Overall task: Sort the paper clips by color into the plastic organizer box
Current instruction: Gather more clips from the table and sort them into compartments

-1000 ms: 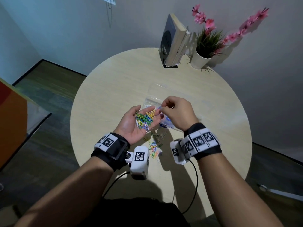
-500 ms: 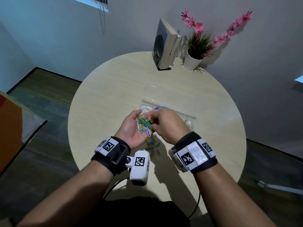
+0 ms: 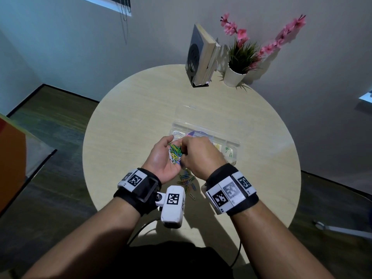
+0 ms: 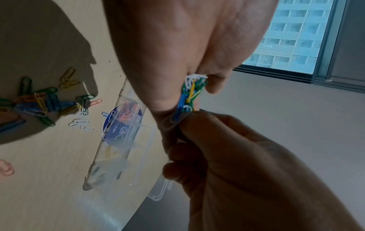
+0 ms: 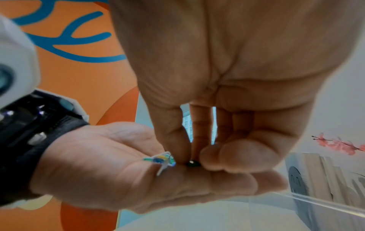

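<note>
My left hand (image 3: pixel 162 160) is palm up above the round table (image 3: pixel 130 117), carrying a pile of mixed colored paper clips (image 3: pixel 175 153) on its slightly cupped palm. My right hand (image 3: pixel 199 156) reaches down into the pile, thumb and forefinger pinching a clip (image 4: pixel 177 118). The right wrist view shows that pinch (image 5: pixel 197 153) on the left palm (image 5: pixel 138 179). The clear plastic organizer box (image 3: pixel 234 144) lies just beyond both hands, with white, pink, yellow and green clips in separate compartments. More loose clips (image 3: pixel 186 181) lie on the table beneath my wrists.
The box's clear lid (image 3: pixel 191 110) lies open toward the far side. A book in a stand (image 3: pixel 201 57) and a potted plant with pink flowers (image 3: pixel 235 75) stand at the table's far edge. Loose clips (image 4: pixel 39 103) spread beside the box (image 4: pixel 126 140).
My right hand has come back from over the box to the left palm and now pinches into the pile. The left hand has stayed palm up.
</note>
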Motion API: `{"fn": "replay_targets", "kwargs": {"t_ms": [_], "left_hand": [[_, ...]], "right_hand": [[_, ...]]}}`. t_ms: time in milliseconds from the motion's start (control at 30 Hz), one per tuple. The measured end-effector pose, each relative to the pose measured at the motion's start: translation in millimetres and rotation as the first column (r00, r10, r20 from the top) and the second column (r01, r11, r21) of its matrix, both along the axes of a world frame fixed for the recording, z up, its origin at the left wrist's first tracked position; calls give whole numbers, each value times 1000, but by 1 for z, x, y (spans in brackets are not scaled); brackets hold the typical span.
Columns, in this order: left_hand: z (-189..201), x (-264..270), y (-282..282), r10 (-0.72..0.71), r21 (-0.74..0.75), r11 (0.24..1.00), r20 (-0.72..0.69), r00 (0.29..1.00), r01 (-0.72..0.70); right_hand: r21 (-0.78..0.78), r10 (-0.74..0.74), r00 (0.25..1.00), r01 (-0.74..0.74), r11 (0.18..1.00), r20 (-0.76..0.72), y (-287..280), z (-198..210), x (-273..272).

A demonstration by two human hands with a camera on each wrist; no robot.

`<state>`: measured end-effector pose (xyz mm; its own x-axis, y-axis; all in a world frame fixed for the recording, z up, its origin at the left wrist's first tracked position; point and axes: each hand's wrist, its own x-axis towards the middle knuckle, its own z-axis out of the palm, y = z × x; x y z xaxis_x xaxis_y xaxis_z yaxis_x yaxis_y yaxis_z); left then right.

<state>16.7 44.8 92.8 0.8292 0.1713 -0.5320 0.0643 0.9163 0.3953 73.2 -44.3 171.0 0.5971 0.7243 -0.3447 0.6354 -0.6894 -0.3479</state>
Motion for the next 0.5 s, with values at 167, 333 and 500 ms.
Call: {"fn": "replay_targets", "kwargs": {"t_ms": [167, 333, 500], "left_hand": [[-1, -1, -2, 0, -14, 1000, -24, 1000, -1], [3, 0, -4, -2, -26, 1000, -51, 999, 1], [8, -2, -6, 0, -90, 996, -1, 1000, 0]], "right_hand": [[18, -25, 999, 26, 1000, -22, -4, 3, -1], [23, -17, 1000, 16, 1000, 22, -6, -2, -1], [113, -77, 992, 89, 990, -103, -12, -7, 9]]}}
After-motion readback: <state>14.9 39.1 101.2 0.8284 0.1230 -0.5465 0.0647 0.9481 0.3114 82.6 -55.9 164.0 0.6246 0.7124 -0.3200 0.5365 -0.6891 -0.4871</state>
